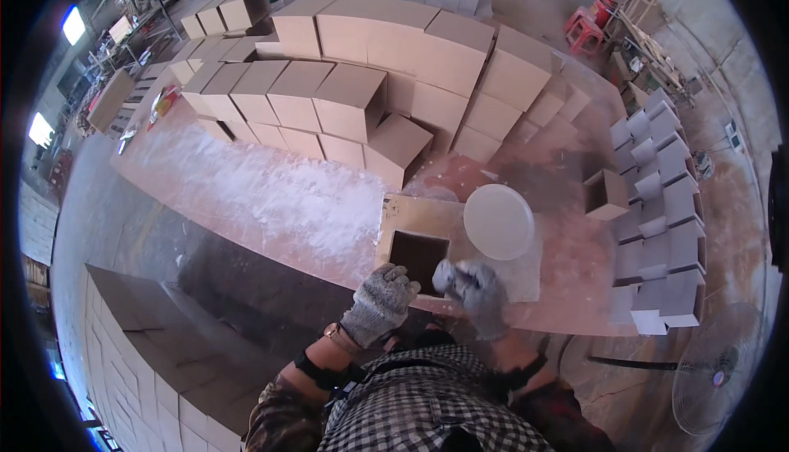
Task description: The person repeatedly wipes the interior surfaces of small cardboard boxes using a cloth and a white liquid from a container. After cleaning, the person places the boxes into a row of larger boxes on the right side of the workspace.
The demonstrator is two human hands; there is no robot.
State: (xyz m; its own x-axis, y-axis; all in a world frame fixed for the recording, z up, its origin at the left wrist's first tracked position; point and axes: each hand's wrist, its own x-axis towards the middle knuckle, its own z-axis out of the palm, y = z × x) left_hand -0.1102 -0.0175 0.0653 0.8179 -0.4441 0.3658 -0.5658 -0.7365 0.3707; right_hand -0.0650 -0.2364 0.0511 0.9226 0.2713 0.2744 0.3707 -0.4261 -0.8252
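In front of me an open box (420, 256) of brown cardboard shows its dark inside. My left hand (380, 302), in a grey knit glove, is closed at the box's near left corner, with the fingers curled at the rim. My right hand (483, 294), gloved the same way, is by the near right side of the box. Motion blurs it; its bent fingertips look whitish, and whether they hold anything cannot be made out. Beyond the right hand stands a round white lid or tub (499, 222).
Stacked brown boxes (362, 41) line the table's far side. White powder (279, 185) covers the reddish tabletop (567, 288) at left. Grey open boxes (657, 205) and a fan (717, 374) stand at right. A lone box (606, 195) sits near them; more cardboard (156, 362) is at lower left.
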